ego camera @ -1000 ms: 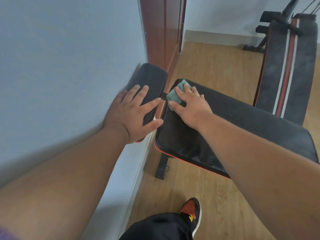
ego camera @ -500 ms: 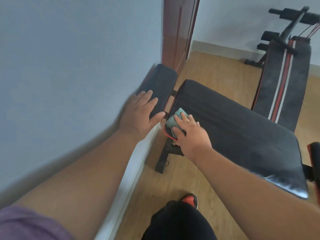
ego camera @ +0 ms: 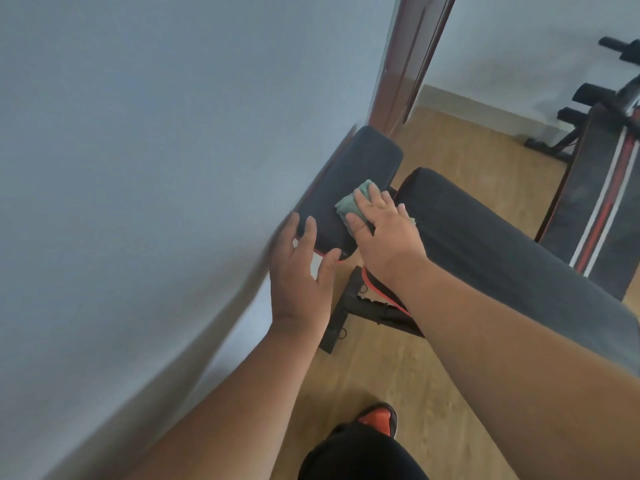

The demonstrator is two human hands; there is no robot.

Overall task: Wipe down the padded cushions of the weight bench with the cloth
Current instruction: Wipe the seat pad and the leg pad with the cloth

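Observation:
A black weight bench stands beside the wall, with a small seat cushion (ego camera: pixel 360 161) against the wall and a long back cushion (ego camera: pixel 485 237) to its right. A folded green cloth (ego camera: pixel 348 202) lies on the small cushion. My right hand (ego camera: pixel 384 233) presses it down with flat fingers, the thumb alongside the cloth. My left hand (ego camera: pixel 301 282) rests on the near end of the small cushion, fingers on top and thumb at its red-piped corner.
A blue-grey wall (ego camera: pixel 173 168) runs close along the left. A dark red door (ego camera: pixel 408 64) stands behind the bench. A second bench with red and white stripes (ego camera: pixel 606 202) stands at the right. The bench's black frame (ego camera: pixel 349 306) and my shoe (ego camera: pixel 379 415) are on the wooden floor.
My right hand carried the cloth from the long cushion's near left corner over onto the small cushion. My left hand slid back to that cushion's near end.

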